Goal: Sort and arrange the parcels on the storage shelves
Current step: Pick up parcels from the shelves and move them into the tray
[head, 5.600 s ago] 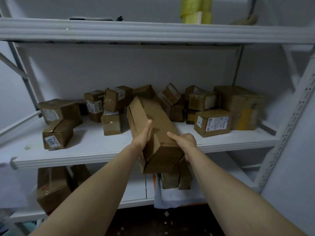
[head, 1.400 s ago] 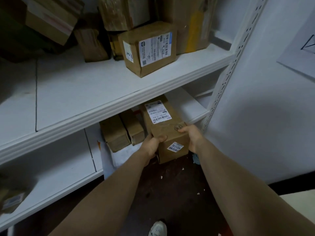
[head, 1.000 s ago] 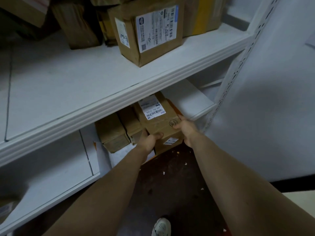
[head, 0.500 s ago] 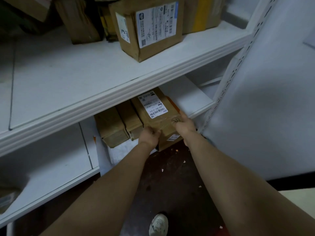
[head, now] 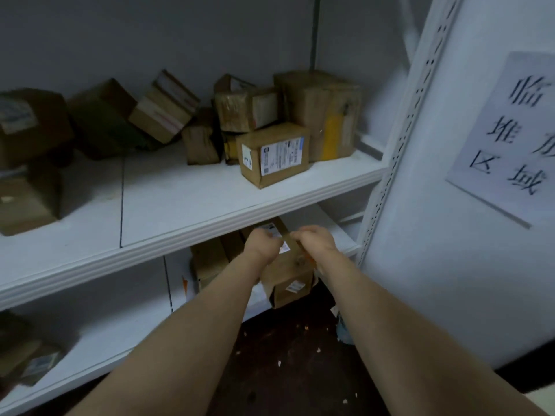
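A long brown parcel [head: 286, 279] lies on the lower shelf [head: 120, 328] at its right end, with its labelled front end sticking out past the shelf edge. My left hand [head: 264, 242] and my right hand [head: 316, 240] hover close together over the parcel's top, just under the middle shelf's front edge. Both have their fingers curled in and neither grips the parcel's sides. To the left of the parcel stand two smaller brown boxes [head: 210, 261]. On the middle shelf [head: 180, 202] sits a labelled box [head: 274, 154] in front of a heap of parcels.
A tall box with yellow tape [head: 329, 115] stands at the middle shelf's right end, against the perforated upright [head: 390, 163]. A white panel on the right carries a paper sign [head: 510, 130]. More boxes [head: 27, 358] lie lower left. The dark floor [head: 288, 364] has scraps on it.
My hands let go of the parcel's front end and rose over its top, closer together. The parcel stays on the lower shelf. The view tilted up, showing more of the middle shelf.
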Tool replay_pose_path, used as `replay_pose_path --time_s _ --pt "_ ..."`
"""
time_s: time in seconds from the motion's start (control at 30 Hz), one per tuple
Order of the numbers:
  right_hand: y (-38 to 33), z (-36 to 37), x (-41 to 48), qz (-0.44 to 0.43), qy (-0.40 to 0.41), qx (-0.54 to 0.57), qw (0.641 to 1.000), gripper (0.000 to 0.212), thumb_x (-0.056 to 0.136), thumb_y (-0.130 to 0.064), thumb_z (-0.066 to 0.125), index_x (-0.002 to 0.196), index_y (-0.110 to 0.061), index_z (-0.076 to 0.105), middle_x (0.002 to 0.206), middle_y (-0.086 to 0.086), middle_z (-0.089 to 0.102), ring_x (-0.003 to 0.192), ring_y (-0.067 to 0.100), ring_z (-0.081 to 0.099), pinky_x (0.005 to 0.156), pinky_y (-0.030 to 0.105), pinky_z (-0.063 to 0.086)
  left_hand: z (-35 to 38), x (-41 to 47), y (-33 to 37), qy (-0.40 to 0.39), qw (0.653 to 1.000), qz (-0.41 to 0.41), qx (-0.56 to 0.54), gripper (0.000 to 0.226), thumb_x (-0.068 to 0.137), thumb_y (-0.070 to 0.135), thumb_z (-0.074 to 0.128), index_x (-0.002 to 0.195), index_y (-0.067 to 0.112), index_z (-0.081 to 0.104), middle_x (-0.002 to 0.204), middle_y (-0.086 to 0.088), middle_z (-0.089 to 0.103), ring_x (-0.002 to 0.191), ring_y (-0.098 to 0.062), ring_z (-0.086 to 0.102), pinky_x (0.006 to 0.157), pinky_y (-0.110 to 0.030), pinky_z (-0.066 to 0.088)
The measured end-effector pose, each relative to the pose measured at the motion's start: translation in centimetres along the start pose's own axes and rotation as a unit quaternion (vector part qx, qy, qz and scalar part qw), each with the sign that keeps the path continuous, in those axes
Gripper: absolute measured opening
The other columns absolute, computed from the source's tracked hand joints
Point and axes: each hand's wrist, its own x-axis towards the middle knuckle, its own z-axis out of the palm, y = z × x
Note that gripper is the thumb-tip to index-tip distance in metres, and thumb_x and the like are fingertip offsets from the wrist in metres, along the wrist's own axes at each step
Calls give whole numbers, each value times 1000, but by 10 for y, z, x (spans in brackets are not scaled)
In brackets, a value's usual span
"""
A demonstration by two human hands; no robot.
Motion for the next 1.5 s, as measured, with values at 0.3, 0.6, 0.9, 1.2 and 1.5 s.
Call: replay_pose_path --time_s 0.3,0.6,0.9,1.2,1.5 --pt "-63 -12 -43 -56 -25 1 998 21 87 -16 66 108 -11 66 107 5 62 105 21 56 94 35 47 -38 -44 52 46 997 53 -16 18 89 11 56 73 7 50 79 -18 50 70 -25 50 64 -35 45" --pt "-111 8 -13 -90 -28 -25 995 27 88 -9 62 114 -14 61 120 7 61 113 26 56 97 38 47 -87 -13 71 62 995 56 -53 16 90 5 58 81 12 47 79 -10 55 85 -27 53 69 -32 45" --pt "-146 23 72 -78 56 -4 995 44 92 -1 53 135 -8 51 138 10 51 125 29 48 106 39 43 -116 84 93 45 995 83 -5 48 76 9 76 120 4 60 123 -12 62 113 -29 59 92 -34 50" --pt "-147 16 120 -91 125 2 988 43 96 -4 44 137 -16 50 135 10 54 119 28 53 93 30 47 -109 165 106 62 989 116 61 133 46 38 93 147 25 8 146 -13 30 137 -33 32 112 -47 33" --pt "-139 -3 136 -31 94 69 993 37 92 -10 51 128 -20 50 113 3 59 100 23 55 92 38 51 -98 169 102 113 980 125 106 120 58 31 90 146 13 11 142 -13 24 134 -31 30 111 -40 31"
